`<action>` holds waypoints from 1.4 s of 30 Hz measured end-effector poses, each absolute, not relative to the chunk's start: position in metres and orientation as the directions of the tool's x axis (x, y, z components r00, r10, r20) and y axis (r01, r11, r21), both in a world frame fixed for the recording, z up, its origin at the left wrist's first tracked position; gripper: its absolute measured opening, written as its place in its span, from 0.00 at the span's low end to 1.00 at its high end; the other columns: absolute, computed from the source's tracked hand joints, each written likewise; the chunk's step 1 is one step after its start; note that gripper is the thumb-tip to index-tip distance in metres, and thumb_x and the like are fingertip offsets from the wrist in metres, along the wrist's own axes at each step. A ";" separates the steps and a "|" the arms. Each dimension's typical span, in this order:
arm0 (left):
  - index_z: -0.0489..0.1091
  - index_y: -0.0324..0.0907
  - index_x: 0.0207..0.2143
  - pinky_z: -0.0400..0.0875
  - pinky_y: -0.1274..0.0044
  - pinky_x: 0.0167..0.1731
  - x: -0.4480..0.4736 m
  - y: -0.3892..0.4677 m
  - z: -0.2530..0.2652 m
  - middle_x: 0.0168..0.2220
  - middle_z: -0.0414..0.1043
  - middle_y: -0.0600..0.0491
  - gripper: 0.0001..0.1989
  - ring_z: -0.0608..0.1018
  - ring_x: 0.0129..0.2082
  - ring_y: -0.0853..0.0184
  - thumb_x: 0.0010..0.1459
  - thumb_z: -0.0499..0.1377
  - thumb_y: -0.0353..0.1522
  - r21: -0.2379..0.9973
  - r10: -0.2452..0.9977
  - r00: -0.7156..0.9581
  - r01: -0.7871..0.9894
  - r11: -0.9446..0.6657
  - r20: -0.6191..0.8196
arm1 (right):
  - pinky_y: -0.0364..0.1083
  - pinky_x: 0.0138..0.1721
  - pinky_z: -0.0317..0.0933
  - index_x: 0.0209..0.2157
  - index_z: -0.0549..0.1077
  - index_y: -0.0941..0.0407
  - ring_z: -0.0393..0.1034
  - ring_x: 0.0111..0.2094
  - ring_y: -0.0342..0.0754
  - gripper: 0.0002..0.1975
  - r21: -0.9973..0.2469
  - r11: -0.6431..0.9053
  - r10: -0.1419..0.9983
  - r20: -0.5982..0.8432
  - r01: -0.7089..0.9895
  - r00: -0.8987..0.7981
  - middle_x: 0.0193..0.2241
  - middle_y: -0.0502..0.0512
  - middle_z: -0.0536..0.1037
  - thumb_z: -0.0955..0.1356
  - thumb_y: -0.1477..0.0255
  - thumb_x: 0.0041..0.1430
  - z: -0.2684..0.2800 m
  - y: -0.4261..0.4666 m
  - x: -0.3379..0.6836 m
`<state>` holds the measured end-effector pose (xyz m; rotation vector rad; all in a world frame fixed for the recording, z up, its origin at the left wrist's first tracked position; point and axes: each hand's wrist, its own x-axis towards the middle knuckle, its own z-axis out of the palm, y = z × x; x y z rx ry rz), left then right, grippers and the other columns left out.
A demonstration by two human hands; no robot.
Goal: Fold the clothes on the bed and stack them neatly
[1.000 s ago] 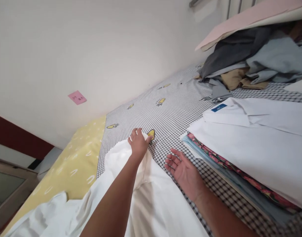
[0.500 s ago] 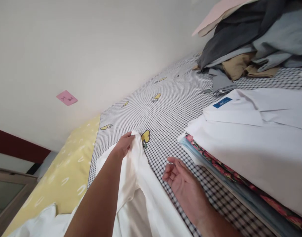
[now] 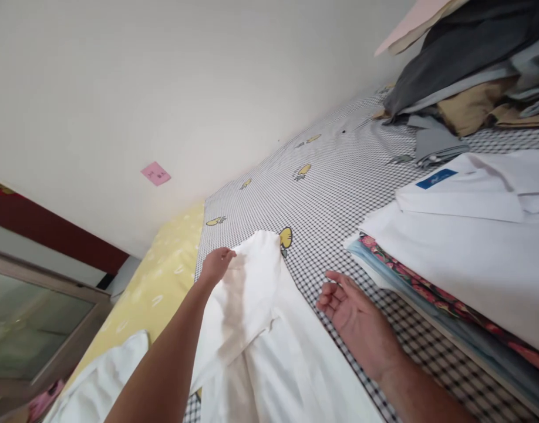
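A white garment (image 3: 291, 329), seemingly a shirt, lies spread on the checked bedsheet (image 3: 260, 205) in front of me. My left hand (image 3: 216, 264) is over its upper left part, fingers loosely bent and casting a shadow on the cloth; no fabric shows in its grip. To the garment's right, my right hand (image 3: 353, 311) hovers palm up with loosely curled fingers and holds nothing. Another stretch of white cloth (image 3: 115, 370) lies at lower left, partly behind my left forearm. Whether it belongs to the same garment I cannot tell.
At right is a stack of folded clothes with a white collared shirt (image 3: 467, 235) on top. Rumpled dark grey clothes (image 3: 467, 59) are heaped behind it. A yellow cloth (image 3: 177, 258) covers the bed's left side. The wall (image 3: 199, 88) bears a pink note (image 3: 155, 174).
My left hand has let go of the garment's top edge and drawn back slightly. That edge now lies flatter and wider. The view has swung left; my right hand keeps its pose.
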<state>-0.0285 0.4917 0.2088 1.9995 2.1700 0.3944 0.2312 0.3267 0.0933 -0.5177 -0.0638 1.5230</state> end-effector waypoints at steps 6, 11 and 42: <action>0.79 0.47 0.32 0.66 0.59 0.55 -0.045 0.446 0.196 0.48 0.80 0.49 0.08 0.76 0.53 0.53 0.58 0.62 0.40 0.025 0.998 -0.065 0.998 0.065 0.017 | 0.46 0.38 0.69 0.40 0.79 0.52 0.69 0.33 0.46 0.22 -0.399 -0.070 0.964 -0.264 -0.914 0.041 0.30 0.49 0.76 0.79 0.57 0.46 0.096 0.326 0.231; 0.79 0.48 0.36 0.60 0.57 0.60 -0.032 0.433 0.186 0.67 0.64 0.51 0.10 0.66 0.65 0.52 0.63 0.58 0.38 -0.054 0.996 -0.048 0.997 0.052 0.074 | 0.46 0.39 0.69 0.39 0.79 0.52 0.70 0.33 0.46 0.23 -0.407 -0.068 0.971 -0.237 -0.911 0.034 0.30 0.50 0.77 0.79 0.56 0.44 0.095 0.328 0.231; 0.50 0.51 0.71 0.40 0.48 0.70 0.057 0.388 0.129 0.74 0.46 0.49 0.29 0.49 0.74 0.57 0.71 0.42 0.43 0.020 0.915 0.395 0.918 -0.395 -0.082 | 0.47 0.41 0.68 0.40 0.78 0.53 0.69 0.33 0.45 0.17 -0.392 -0.063 0.970 -0.242 -0.918 0.037 0.30 0.48 0.76 0.77 0.60 0.51 0.098 0.328 0.234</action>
